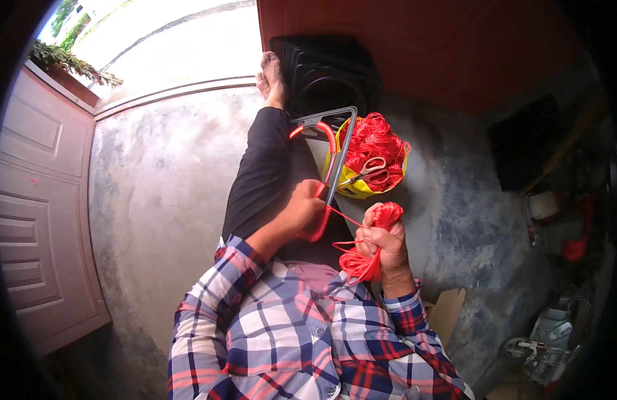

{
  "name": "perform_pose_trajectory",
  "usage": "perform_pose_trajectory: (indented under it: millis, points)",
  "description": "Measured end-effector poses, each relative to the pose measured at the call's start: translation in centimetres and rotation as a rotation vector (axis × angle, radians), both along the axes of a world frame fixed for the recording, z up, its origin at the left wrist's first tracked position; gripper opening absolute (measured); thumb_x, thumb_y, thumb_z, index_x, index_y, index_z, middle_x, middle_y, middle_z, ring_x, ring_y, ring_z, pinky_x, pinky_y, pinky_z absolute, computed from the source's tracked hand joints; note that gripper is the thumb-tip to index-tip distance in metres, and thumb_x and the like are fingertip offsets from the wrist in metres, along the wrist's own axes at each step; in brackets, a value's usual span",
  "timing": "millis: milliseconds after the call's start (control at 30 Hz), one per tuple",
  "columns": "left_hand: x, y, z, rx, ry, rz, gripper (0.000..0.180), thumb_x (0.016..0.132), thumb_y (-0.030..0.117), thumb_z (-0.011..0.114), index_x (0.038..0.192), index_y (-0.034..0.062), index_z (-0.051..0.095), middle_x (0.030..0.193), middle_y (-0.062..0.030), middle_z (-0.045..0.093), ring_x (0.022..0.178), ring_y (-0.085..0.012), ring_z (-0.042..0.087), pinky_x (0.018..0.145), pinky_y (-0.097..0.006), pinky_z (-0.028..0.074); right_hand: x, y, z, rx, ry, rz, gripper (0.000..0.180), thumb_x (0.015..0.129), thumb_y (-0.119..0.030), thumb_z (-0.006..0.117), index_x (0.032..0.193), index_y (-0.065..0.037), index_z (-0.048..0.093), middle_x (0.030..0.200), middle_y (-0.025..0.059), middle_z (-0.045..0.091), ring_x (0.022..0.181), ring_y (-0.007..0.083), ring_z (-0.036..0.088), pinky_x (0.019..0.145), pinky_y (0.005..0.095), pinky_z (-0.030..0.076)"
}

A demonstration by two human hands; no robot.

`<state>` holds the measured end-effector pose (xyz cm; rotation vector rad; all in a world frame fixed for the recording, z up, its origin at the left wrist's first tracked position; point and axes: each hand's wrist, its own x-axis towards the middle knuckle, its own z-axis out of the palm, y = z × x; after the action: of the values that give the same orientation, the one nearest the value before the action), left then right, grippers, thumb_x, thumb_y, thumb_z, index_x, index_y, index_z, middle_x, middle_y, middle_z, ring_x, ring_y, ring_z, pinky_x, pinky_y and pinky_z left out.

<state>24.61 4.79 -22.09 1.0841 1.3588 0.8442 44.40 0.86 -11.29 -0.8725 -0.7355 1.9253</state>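
Grey concrete floor (162, 167) is spreading around the yellow bag (358, 193), with a panelled door (45, 220) standing well off to the bag's left and a black crate (325, 73) sitting just beyond it. Loose red cord (375, 133) is filling the bag and bulging over the rim, and scissors (372, 171) are lying on top of that heap, probably so that either hand can find them without digging. Just to the left of the bag, a dark metal frame (349, 137) is leaning over the person's dark trouser leg (265, 160), which is likely acting as a rest for it; red cord is already covering parts of its edge. Nearer the body than the bag, the left hand (305, 208) is closing around the frame's lower part, apparently to steady it, though its fingertips are hiding from view. Straight below the bag, the right hand (382, 240) is gripping a red hank (362, 265) in a fist, with one bundled end poking out above and loops hanging below; holding it by the middle is seemingly stopping it from falling loose. Between the hands, a thin strand (345, 217) is running fairly straight from the frame to the fist, suggesting some slight tension.
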Motion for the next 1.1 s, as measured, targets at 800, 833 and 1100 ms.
perform_pose_trajectory:
  millis: [800,833,1100]
  points:
    - [0.2,-7.5,26.6,1.537,-0.538,-0.173,0.014,0.082,0.005,0.066,0.090,-0.0053,0.071,0.089,-0.0137,0.066,0.054,-0.0165,0.051,0.050,-0.029,0.038,1.3,0.2,-2.3,-0.094,0.084,-0.079,0.010,0.085,-0.005,0.057,0.093,-0.005,0.050,0.063,0.0044,0.049,0.049,0.0124,0.046,0.047,0.0256,0.040]
    - [-0.4,-9.1,27.9,1.216,-0.627,-0.212,0.016,0.087,0.006,0.064,0.093,-0.0072,0.071,0.088,-0.0157,0.065,0.052,-0.0171,0.050,0.050,-0.029,0.039,1.3,0.3,-2.3,-0.091,0.086,-0.075,0.012,0.085,-0.006,0.057,0.094,-0.005,0.049,0.063,0.0039,0.048,0.049,0.0125,0.045,0.047,0.0258,0.039]
    - [0.2,-9.9,27.2,0.732,-1.564,-0.490,0.026,0.098,0.012,0.051,0.097,-0.0045,0.071,0.083,-0.0184,0.064,0.060,-0.0285,0.059,0.051,-0.039,0.044,0.4,-0.3,-2.4,-0.135,0.079,-0.082,0.013,0.083,-0.004,0.058,0.093,-0.004,0.050,0.061,0.0049,0.048,0.045,0.0129,0.045,0.042,0.0250,0.040]
